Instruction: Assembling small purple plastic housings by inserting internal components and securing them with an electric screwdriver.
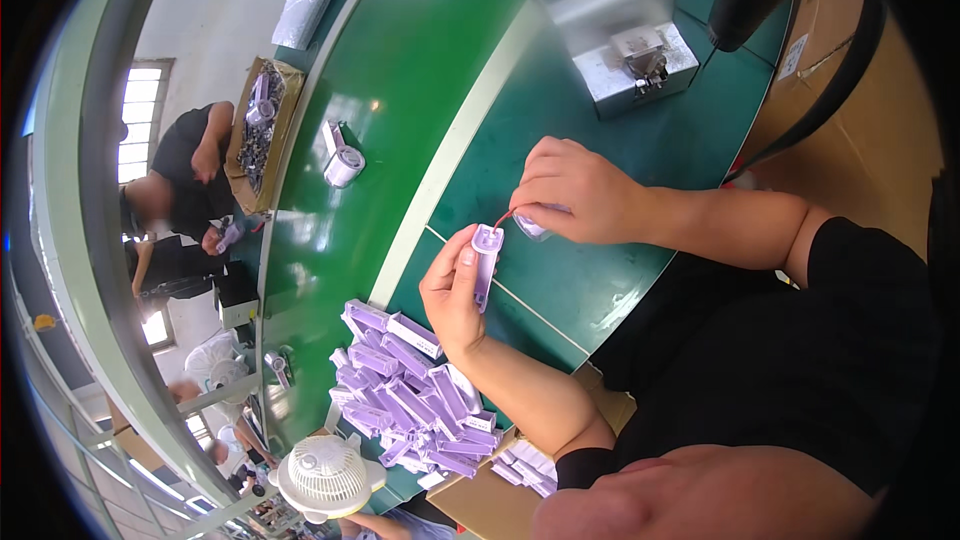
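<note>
My left hand is closed around a long, narrow lilac plastic housing, its hollow cupped end facing up. A thin red wire runs from that end to my right hand. The right fingers are closed on a lilac plastic part, mostly covered by the hand, so its full shape is hidden. Both hands are close together above the dark green table. Below my left hand lies a heap of similar lilac housings.
A metal bench fixture stands at the far right of the table. Across the green conveyor belt lies a lilac-and-white device. A white fan is beside the heap. Opposite, a co-worker sits near a parts box. Cardboard boxes flank me.
</note>
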Motion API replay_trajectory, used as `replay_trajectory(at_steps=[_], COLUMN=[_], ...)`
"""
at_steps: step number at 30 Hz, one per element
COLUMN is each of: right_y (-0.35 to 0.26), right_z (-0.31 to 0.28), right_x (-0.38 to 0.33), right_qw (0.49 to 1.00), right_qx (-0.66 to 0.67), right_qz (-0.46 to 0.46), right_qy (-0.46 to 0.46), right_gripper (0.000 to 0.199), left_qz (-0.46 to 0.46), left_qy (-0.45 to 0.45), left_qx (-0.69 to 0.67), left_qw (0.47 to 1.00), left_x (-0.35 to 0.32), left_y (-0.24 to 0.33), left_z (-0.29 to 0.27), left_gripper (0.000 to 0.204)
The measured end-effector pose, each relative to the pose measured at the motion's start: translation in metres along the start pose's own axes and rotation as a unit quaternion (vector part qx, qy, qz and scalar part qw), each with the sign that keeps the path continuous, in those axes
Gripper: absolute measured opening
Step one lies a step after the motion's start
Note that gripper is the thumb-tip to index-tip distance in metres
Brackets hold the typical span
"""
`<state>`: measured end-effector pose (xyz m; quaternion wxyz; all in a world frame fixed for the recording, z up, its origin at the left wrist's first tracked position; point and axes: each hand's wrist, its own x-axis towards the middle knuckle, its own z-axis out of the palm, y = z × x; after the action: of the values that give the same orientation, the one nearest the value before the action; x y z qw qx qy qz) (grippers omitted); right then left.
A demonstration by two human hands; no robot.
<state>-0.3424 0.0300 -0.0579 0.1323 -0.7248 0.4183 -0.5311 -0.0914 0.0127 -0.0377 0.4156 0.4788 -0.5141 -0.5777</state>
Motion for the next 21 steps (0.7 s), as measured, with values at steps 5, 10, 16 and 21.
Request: replay_trajectory(at_steps=[5, 10, 16, 21], right_y=[-0.002, -0.004, -0.005, -0.002], right_z=[0.0, 0.001, 0.002, -0.013], right_x=[-0.003, -0.004, -0.002, -0.002], right_qw=[0.999, 0.997, 0.996, 0.991], right_qx=[-0.034, -0.042, -0.011, 0.087], right_qz=[-0.036, -0.055, -0.074, 0.056], right_qy=[-0.022, -0.03, -0.046, -0.08], right_gripper=[0.01, 0.012, 0.012, 0.024], left_qz=[0.012, 0.015, 0.033, 0.044], left_qy=[-0.031, -0.053, -0.077, -0.083], left_qx=[0.019, 0.076, 0.065, 0.047], left_qw=[0.999, 0.996, 0.994, 0.994], left_x=[-0.005, -0.008, -0.012, -0.011], left_y=[0.007, 0.02, 0.021, 0.021], left_z=[0.004, 0.018, 0.016, 0.025], left_gripper=[0.03, 0.031, 0.027, 0.02])
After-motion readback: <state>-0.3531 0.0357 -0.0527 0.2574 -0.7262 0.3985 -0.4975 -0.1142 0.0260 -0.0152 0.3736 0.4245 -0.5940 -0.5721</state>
